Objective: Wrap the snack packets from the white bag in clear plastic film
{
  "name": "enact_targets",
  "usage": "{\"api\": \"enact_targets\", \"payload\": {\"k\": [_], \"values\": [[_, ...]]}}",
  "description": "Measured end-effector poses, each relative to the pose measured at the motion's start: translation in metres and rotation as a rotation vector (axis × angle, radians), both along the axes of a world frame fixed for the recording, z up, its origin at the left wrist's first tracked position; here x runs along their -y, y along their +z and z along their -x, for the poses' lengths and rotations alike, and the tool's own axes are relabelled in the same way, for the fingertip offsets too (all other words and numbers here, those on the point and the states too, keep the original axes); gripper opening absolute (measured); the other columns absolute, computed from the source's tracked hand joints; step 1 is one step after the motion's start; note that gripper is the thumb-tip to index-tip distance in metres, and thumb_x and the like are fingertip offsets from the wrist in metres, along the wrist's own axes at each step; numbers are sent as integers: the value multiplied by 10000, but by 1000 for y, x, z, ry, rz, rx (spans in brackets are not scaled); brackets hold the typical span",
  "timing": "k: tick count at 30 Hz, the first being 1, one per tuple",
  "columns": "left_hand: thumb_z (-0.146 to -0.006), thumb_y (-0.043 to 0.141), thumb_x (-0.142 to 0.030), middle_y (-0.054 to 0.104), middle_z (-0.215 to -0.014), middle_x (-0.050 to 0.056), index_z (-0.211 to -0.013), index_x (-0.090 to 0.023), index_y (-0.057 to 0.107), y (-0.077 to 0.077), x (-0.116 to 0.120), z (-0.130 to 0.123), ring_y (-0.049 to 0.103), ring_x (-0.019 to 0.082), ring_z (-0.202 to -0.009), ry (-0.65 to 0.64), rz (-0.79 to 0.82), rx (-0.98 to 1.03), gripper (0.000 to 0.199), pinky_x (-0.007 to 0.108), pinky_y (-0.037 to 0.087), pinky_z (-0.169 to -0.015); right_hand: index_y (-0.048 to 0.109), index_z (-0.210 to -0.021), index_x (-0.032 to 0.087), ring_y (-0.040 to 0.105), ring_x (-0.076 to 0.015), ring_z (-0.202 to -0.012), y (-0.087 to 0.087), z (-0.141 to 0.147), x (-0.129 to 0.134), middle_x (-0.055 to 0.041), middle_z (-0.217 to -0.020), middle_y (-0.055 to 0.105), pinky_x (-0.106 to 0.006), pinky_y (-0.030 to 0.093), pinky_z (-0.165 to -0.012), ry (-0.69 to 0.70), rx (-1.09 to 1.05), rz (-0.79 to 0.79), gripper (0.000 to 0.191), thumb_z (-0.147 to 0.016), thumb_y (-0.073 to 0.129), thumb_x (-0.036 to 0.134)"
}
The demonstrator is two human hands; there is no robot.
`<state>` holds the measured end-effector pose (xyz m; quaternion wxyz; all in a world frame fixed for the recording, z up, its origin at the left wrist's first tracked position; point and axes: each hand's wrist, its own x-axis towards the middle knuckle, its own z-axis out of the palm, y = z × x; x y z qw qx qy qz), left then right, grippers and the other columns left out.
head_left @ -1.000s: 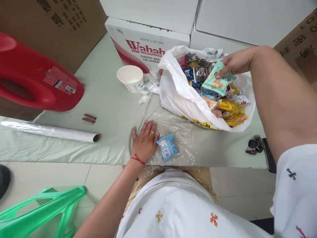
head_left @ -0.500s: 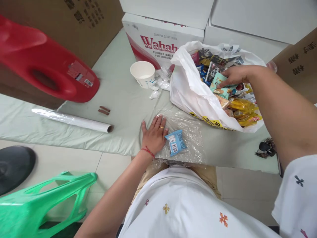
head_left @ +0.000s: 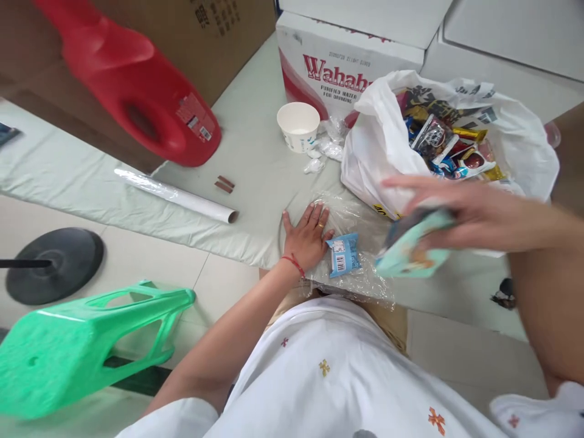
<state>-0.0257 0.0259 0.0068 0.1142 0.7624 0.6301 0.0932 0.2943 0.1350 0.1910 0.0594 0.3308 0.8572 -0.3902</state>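
My left hand (head_left: 306, 238) lies flat with fingers spread on the left part of a clear plastic sheet (head_left: 374, 281). A small blue snack packet (head_left: 345, 255) rests on that sheet, just right of the hand. My right hand (head_left: 449, 213), smeared by motion, grips a mint-green snack packet (head_left: 413, 246) above the table's front right part. Something dark shows along the packet's upper side, too blurred to name. Behind the right hand stands a white plastic bag (head_left: 383, 131), open at the top and filled with assorted wrapped snacks (head_left: 474, 161).
A paper cup (head_left: 298, 137) and crumpled clear plastic (head_left: 332, 148) stand left of the bag. A cardboard roll of film (head_left: 177, 196), two brown strips (head_left: 224, 184) and a red jug (head_left: 182, 131) are farther left. Boxes (head_left: 337, 73) line the back; a green stool (head_left: 59, 353) is on the floor.
My right hand has come out of the bag toward me, carrying the mint-green packet. My left hand stays flat on the sheet. The whole view has shifted, with things appearing farther right.
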Motion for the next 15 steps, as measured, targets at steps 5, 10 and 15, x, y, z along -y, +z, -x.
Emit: {"api": "enact_targets", "payload": {"k": [5, 10, 15], "values": [[-1106, 266, -443, 283, -1735, 151, -1664, -213, 329, -2, 1, 1, 261, 311, -1631, -8, -6, -10, 607, 823, -21, -1223, 767, -1068, 207, 609, -325, -1313, -67, 130, 37, -100, -1510, 583, -369, 491, -1070, 198, 65, 179, 364, -709, 827, 213], [-1107, 256, -454, 297, -1737, 134, -1666, -221, 328, -2, 1, 1, 267, 319, -1627, -5, -9, 13, 611, 820, -27, -1230, 702, -929, 220, 680, -259, -905, -74, 84, 43, -66, -1016, 732, -336, 519, -821, 98, 215, 163, 181, -748, 705, 222], [-1102, 264, -492, 294, -1740, 119, -1665, -242, 343, 0, -1, 3, 257, 324, -1629, 9, 18, 34, 620, 809, -54, -1238, 703, -857, 293, 685, -330, -786, -58, -15, 60, -65, -849, 739, -433, 540, -723, -296, 392, 187, 228, -696, 752, 448]]}}
